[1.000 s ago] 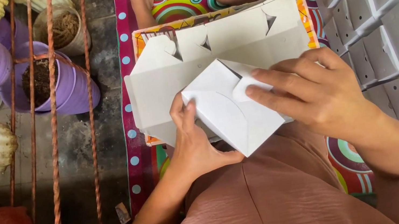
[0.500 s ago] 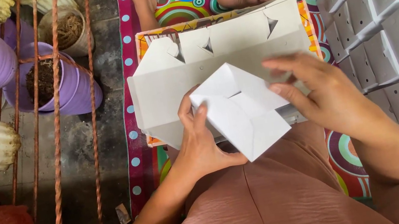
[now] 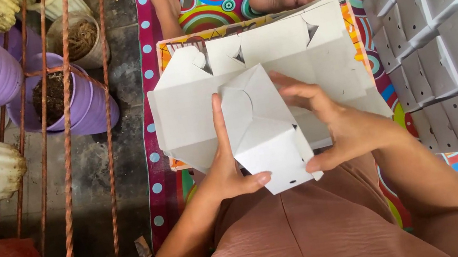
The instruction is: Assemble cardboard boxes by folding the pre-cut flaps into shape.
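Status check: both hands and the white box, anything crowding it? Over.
Left hand and right hand both grip the folded white cardboard box. Top flaps closed. Stack of flat box blanks directly beneath; finished boxes stacked at right, apart.

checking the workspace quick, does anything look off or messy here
Nothing stands out. Both hands, left hand and right hand, hold a folded white box over a neat stack of flat blanks; finished boxes sit in even rows.

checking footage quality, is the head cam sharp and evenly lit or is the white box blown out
Head view: soft even daylight, no hard shadows; the box between left hand and right hand is sharp, its folds readable, not blown out; stacked boxes bright but detailed; edges bend slightly.
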